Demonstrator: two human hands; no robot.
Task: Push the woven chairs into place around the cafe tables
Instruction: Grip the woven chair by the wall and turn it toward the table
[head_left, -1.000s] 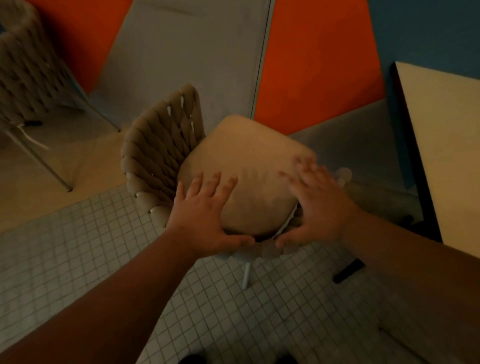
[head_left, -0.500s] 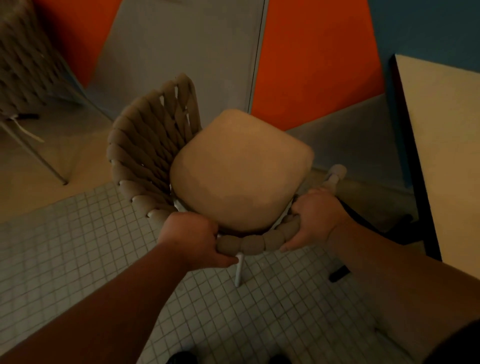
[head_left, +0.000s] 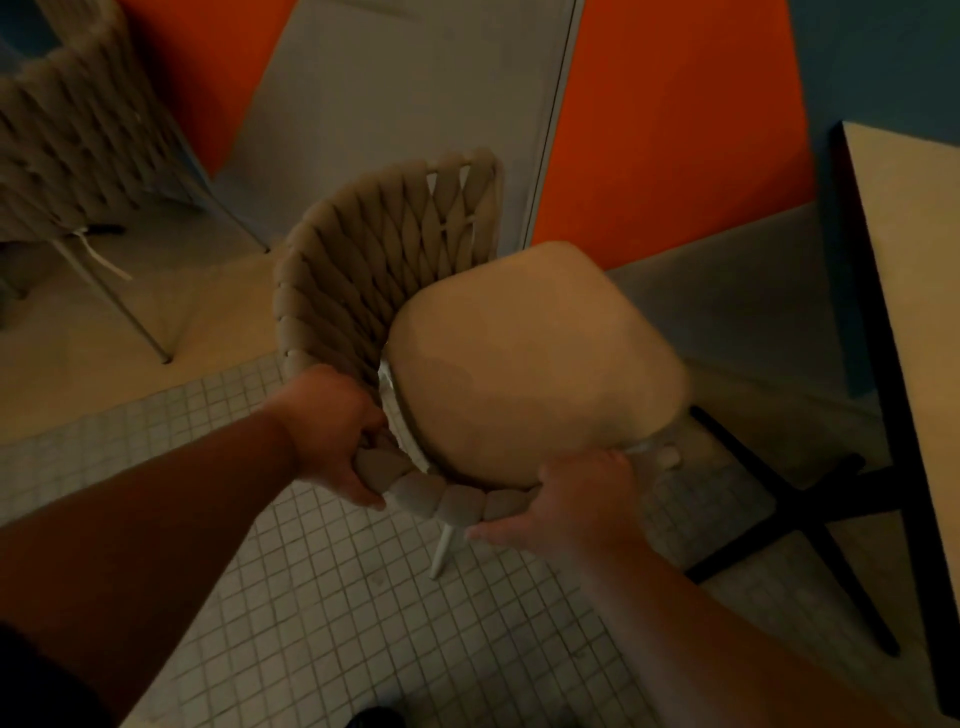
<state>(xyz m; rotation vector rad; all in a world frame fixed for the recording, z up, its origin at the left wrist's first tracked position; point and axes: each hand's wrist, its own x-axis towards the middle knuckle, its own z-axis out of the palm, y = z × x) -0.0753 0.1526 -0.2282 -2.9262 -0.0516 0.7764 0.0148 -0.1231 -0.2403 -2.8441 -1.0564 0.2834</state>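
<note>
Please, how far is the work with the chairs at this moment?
Done: nothing that is visibly finished.
In hand: the left hand and right hand grip the woven rim of the near chair, which stands beside the table, not yet under it.
Left: to push this chair in; then perhaps the second woven chair at the far left, whose table is out of view.

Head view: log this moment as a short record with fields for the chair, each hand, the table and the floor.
chair: woven chair with tan seat cushion, one pale leg visible
left hand: left hand gripping the woven rim
right hand: right hand gripping the rim under the cushion
table: table at right, black base beside the chair
second chair: second woven chair far left
floor: small pale tiles
</note>
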